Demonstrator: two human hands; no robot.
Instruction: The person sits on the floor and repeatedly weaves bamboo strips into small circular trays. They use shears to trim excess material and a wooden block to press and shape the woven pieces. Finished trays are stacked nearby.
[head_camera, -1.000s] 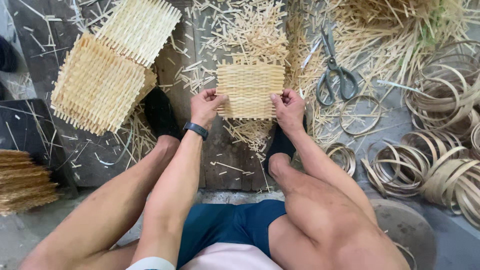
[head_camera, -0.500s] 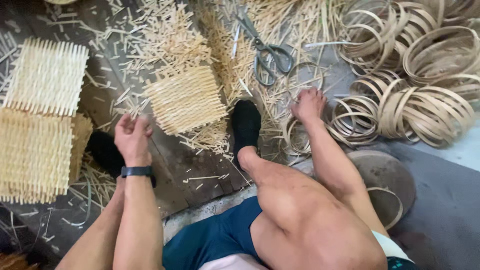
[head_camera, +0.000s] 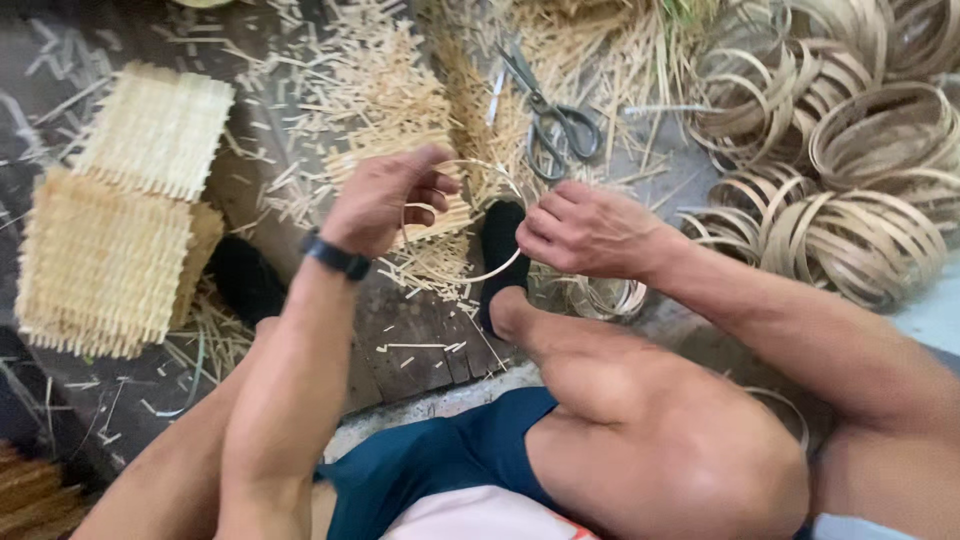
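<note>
Both my hands hold one thin bamboo ring (head_camera: 492, 273) above the floor. My left hand (head_camera: 385, 198), with a black watch on its wrist, grips the ring's left side. On the right side of the ring my right hand (head_camera: 590, 230) pinches it. A small woven bamboo mat (head_camera: 385, 150) lies on the dark wooden board (head_camera: 420, 345) under my hands, partly hidden by them. My feet in black socks rest on either side of the board.
Scissors (head_camera: 550, 115) lie among bamboo offcuts behind my hands. A heap of bamboo rings (head_camera: 850, 190) fills the right side. Stacked woven mats (head_camera: 115, 235) sit at the left. Short splinters litter the board.
My right hand came back from the ring heap with a bamboo ring. Both hands rose off the woven mat and now hold the ring together. The view shifted right.
</note>
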